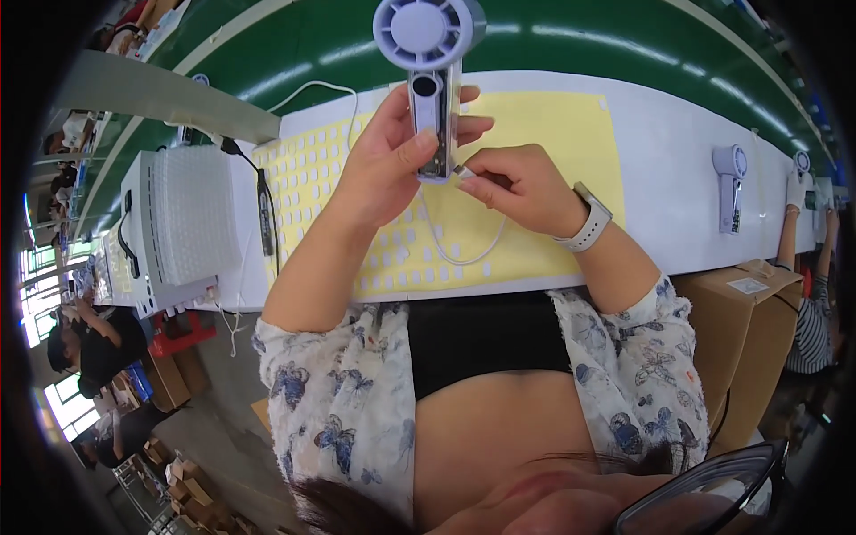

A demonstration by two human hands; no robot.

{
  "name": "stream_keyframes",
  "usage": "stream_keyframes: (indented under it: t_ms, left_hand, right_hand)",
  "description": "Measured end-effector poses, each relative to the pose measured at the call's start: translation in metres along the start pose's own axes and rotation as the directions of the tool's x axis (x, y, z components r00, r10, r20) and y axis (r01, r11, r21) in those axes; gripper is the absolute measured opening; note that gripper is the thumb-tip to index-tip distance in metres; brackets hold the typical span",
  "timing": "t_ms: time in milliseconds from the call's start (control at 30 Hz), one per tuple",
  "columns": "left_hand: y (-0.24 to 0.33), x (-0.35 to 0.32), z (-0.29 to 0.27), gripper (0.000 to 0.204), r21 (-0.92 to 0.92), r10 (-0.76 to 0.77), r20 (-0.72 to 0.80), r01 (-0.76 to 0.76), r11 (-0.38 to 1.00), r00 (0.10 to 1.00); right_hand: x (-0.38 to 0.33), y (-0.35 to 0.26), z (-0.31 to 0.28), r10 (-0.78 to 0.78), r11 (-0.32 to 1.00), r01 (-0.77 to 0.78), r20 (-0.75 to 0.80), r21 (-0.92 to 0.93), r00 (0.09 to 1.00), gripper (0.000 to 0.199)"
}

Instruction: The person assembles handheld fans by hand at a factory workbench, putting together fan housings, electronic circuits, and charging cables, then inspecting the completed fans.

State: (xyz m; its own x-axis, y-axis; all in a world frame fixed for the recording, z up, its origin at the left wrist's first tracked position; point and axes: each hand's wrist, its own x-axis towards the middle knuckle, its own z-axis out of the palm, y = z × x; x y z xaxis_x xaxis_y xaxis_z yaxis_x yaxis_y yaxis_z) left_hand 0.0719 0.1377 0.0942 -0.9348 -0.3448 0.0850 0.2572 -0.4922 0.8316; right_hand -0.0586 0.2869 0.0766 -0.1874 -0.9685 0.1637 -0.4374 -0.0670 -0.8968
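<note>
Above the table my left hand [390,167] is wrapped round the handle of a lavender handheld fan [430,107], its round slotted head pointing away from me. The thumb presses on the handle's front, beside a dark clear section. Close to the handle's lower end, my right hand [526,187] pinches the plug of a white charging cable [443,254]. The plug tip is at or almost at the fan's base; I cannot tell whether it is inserted. From there the cable loops down over a yellow sheet [571,160] bearing rows of small white pieces.
A second lavender fan [731,189] lies on the white table [664,192] to the right. At the left stand a bubble-wrapped box [192,214] and a black power strip [266,212]. A cardboard box [744,330] stands below the table's right edge. Other people work at both sides.
</note>
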Motion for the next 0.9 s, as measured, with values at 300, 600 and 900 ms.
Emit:
stream_keyframes:
  t_ms: [300,600,900]
  left_hand:
    - [-0.021,-0.002,-0.011,0.056,-0.205,-0.068,-0.107,0.045,0.978,0.992]
    - [-0.02,-0.004,0.005,0.06,0.068,0.086,-0.198,-0.073,0.995,0.977]
    - [-0.024,-0.008,0.009,0.064,0.148,0.151,-0.159,-0.128,0.981,0.976]
  right_hand:
    - [-0.004,0.002,0.003,-0.032,0.999,0.033,0.039,-0.024,0.999,0.015]
    - [-0.005,-0.002,0.005,0.158,0.963,-0.174,0.093,0.204,0.983,0.017]
    - [-0.006,-0.003,0.007,0.206,0.869,-0.253,0.154,0.424,0.966,0.017]
